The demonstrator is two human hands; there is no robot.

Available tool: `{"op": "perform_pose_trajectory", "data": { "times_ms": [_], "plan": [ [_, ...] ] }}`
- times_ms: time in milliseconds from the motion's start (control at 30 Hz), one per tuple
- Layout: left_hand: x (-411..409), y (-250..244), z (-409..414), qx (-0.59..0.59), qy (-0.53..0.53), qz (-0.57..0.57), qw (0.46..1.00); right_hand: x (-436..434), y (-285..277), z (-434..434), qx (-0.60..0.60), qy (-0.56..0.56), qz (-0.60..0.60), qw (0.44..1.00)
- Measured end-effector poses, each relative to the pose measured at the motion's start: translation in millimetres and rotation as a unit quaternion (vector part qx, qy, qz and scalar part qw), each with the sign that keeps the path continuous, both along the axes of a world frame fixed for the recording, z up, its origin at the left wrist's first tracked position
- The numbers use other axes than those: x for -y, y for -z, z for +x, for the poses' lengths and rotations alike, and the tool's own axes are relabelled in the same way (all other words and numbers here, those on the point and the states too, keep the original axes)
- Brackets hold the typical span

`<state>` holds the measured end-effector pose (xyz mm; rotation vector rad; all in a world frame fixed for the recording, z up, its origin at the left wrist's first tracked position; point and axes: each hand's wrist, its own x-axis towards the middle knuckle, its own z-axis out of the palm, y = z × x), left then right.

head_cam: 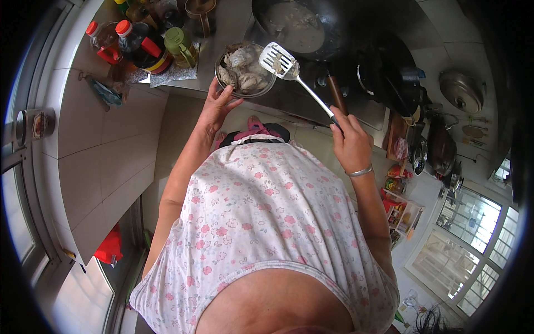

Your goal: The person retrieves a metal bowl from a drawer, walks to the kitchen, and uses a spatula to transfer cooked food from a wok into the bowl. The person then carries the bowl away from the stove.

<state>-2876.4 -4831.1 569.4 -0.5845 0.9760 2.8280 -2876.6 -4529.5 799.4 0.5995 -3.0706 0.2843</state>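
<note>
My left hand [217, 105] grips the near left rim of a clear bowl [246, 95] at the counter's edge. Pieces of cooked meat or fish [247, 69] fill the bowl. In my right hand [352, 140] is the dark handle of a slotted metal spatula [280, 61]. Its blade is over the bowl's right rim, with food bits stuck to it; whether it touches the rim I cannot tell. Behind and to the right, a dark wok [329, 39] on the stove holds cloudy broth [297, 27] with food bits. The wok's brown handle [337, 94] points towards me.
Red-capped bottles [144, 48], a green-lidded jug [180, 46] and a brownish glass mug [200, 16] stand at the back left. Right of the wok is another large dark pan [390, 75]. A metal lid [461, 91] hangs on the right wall. Tiled ledge [112, 125] lies left.
</note>
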Motion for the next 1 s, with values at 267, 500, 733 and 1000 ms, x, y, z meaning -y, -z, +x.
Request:
{"op": "perform_pose_trajectory", "data": {
  "times_ms": [267,500,733,1000],
  "plan": [
    [4,4,1,-0.011,0.008,0.023,1.0,-2,-20,-12,0.009,-0.008,-0.135,0.991],
    [5,3,-1,-0.013,0.014,0.016,1.0,-1,-6,-50,-0.047,-0.009,-0.115,0.992],
    [5,-8,-6,-0.007,0.01,-0.003,1.0,1,-4,-41,-0.062,-0.055,-0.108,0.991],
    [10,-14,-3,-0.02,0.046,-0.058,0.997,6,17,-53,-0.181,-0.152,0.035,0.971]
  ]
}}
